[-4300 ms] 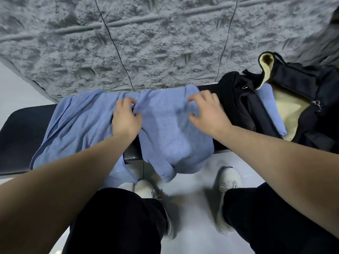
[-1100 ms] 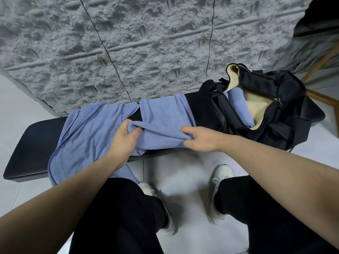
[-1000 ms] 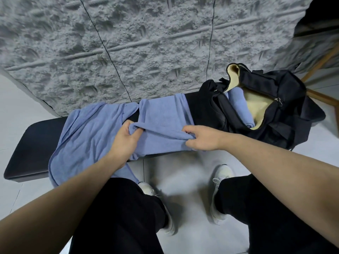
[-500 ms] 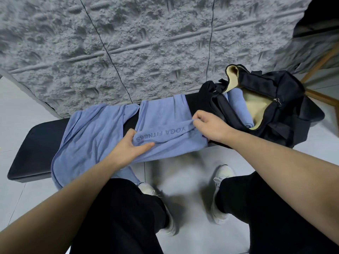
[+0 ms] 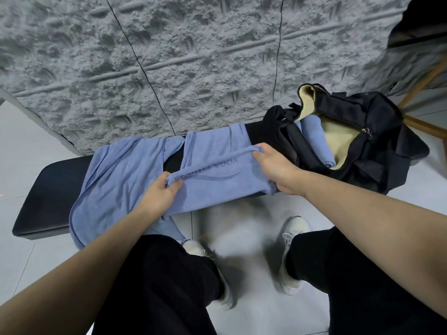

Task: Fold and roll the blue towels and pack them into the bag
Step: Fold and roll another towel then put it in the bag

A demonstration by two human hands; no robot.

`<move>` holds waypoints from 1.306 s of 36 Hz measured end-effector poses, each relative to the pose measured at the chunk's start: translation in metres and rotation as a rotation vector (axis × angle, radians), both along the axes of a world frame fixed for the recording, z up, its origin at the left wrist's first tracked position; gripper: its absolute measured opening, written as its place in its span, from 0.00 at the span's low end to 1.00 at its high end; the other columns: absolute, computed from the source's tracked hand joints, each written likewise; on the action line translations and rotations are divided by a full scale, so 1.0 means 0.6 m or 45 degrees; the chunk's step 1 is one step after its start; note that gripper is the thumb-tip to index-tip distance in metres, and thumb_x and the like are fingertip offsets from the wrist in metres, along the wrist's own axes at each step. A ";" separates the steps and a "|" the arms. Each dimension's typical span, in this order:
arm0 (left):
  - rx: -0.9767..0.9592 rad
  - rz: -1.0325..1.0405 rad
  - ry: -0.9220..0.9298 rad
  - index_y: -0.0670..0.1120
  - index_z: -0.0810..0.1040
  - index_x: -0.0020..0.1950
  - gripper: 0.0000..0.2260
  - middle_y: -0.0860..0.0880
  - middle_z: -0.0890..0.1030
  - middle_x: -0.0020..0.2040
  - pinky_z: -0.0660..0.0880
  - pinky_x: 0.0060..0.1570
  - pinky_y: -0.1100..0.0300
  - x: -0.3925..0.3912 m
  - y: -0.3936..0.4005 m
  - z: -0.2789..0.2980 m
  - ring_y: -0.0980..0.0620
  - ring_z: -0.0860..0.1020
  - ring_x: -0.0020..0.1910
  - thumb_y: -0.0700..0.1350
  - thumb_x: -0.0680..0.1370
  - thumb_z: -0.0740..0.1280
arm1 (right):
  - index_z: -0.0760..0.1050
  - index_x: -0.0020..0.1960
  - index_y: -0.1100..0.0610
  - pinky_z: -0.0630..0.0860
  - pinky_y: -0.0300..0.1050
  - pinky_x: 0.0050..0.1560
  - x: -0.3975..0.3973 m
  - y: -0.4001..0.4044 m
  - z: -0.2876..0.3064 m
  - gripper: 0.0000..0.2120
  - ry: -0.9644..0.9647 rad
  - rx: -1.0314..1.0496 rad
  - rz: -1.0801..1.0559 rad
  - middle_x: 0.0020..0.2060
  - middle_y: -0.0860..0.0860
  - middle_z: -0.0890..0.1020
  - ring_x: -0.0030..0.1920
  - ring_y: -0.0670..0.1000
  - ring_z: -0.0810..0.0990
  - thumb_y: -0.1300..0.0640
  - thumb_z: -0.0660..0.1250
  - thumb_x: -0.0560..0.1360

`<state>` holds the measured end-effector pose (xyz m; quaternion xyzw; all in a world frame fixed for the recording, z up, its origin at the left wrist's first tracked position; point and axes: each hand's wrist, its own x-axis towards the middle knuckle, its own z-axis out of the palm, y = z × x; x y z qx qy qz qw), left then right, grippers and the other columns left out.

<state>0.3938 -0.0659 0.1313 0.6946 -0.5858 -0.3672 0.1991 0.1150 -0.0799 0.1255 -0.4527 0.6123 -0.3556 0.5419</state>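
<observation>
A blue towel (image 5: pixel 215 151) printed "YOGA FITNESS" lies folded across the black bench (image 5: pixel 48 189). My left hand (image 5: pixel 159 194) pinches the left end of its folded edge. At the right end of that edge, my right hand (image 5: pixel 273 165) grips the cloth. A second blue towel (image 5: pixel 121 180) lies spread and rumpled to the left, hanging over the bench's front. The black bag (image 5: pixel 362 122) stands open at the right end of the bench, showing a cream lining. A rolled blue towel (image 5: pixel 316 139) lies inside it.
A rough grey wall (image 5: pixel 193 56) rises directly behind the bench. My legs in black trousers and white shoes (image 5: pixel 292 235) stand on the pale tiled floor. A wooden frame (image 5: pixel 420 88) shows at the far right, behind the bag.
The towel's near part has been folded away from me over the bench, so the lettering now shows. Both hands moved with the fold and still hold its edge.
</observation>
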 end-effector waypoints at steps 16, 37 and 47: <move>-0.037 -0.560 -0.725 0.49 0.67 0.61 0.10 0.46 0.76 0.35 0.68 0.34 0.53 -0.018 -0.003 0.006 0.45 0.75 0.33 0.51 0.84 0.52 | 0.75 0.43 0.56 0.72 0.49 0.52 -0.005 0.019 0.016 0.11 1.268 -0.376 0.953 0.44 0.48 0.76 0.50 0.54 0.75 0.48 0.61 0.76; -0.122 -0.466 0.004 0.59 0.66 0.40 0.12 0.61 0.70 0.33 0.67 0.41 0.53 -0.043 -0.020 -0.016 0.55 0.69 0.34 0.51 0.84 0.55 | 0.72 0.59 0.63 0.73 0.46 0.48 0.009 0.012 0.019 0.23 0.357 0.093 0.348 0.54 0.61 0.80 0.44 0.49 0.74 0.49 0.54 0.73; -0.095 -0.510 -0.136 0.47 0.69 0.55 0.11 0.45 0.79 0.44 0.74 0.45 0.48 -0.135 -0.055 -0.024 0.43 0.77 0.43 0.53 0.84 0.54 | 0.62 0.40 0.53 0.60 0.36 0.23 -0.001 0.005 0.017 0.10 0.186 0.202 0.259 0.22 0.46 0.66 0.23 0.46 0.60 0.58 0.52 0.80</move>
